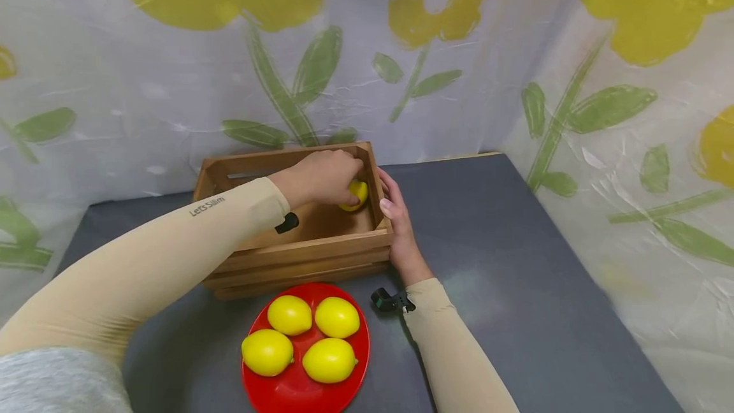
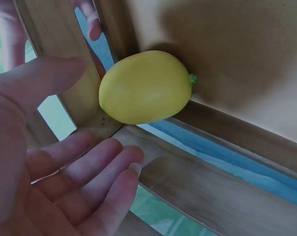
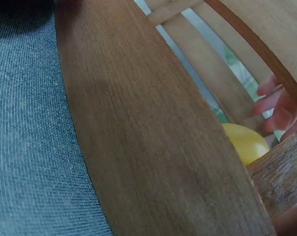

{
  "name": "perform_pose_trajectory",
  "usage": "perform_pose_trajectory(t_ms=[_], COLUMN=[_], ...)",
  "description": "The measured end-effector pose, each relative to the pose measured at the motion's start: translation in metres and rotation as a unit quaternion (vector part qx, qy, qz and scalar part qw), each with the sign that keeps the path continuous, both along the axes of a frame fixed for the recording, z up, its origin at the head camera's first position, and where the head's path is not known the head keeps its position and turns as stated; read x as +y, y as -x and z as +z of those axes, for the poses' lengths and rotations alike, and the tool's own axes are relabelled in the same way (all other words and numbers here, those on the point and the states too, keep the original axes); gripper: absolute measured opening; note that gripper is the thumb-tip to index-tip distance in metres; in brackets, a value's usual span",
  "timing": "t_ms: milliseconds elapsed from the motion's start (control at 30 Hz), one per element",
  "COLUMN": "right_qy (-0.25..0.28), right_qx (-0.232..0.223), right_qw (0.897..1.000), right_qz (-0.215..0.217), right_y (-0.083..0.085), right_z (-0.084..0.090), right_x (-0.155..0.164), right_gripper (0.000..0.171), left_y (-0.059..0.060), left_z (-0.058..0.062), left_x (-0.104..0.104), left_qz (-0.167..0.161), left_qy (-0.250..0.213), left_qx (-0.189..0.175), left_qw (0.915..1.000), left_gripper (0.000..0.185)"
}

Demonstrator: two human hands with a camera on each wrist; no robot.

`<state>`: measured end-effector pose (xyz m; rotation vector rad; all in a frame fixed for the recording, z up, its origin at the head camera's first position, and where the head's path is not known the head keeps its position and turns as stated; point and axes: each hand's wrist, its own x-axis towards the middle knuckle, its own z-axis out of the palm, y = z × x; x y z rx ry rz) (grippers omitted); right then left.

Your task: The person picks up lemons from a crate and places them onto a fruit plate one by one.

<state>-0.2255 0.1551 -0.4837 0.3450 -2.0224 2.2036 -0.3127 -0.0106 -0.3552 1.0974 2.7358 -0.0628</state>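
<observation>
A slatted wooden crate (image 1: 309, 248) stands on the dark tabletop. Inside its far right corner lies a yellow lemon (image 2: 146, 87) with a small green tip. My left hand (image 1: 327, 177) reaches into the crate beside this lemon. Its fingers are loosely bent and apart from the fruit in the left wrist view, palm toward it. From outside, my right hand (image 1: 401, 228) holds the crate's right side, thumb at the rim. One of its fingertips shows through a slat gap in the left wrist view. Part of the left hand (image 3: 283, 110) also appears behind the slats.
In front of the crate sits a red plate (image 1: 295, 394) bearing several lemons (image 1: 329, 360). A black wrist strap (image 1: 392, 300) is on the right wrist, close to the plate. Flower-patterned sheeting (image 1: 459, 94) hangs behind and to the right of the table (image 1: 516, 292).
</observation>
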Motion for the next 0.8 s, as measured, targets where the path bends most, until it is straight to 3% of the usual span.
perform_pose_trajectory(t_ms=[600, 800], right_qy=[-0.017, -0.013], right_qx=[-0.001, 0.002], right_qw=[1.000, 1.000], right_qz=[-0.001, -0.001], right_y=[0.000, 0.001], right_z=[0.002, 0.001], right_x=[0.001, 0.001], right_gripper=[0.077, 0.077], left_y=[0.004, 0.001], left_z=[-0.010, -0.013], left_x=[0.009, 0.013], left_qz=[0.007, 0.007], left_qy=[0.013, 0.023], left_qx=[-0.012, -0.008], left_qw=[0.9998, 0.9997], left_gripper=[0.029, 0.033])
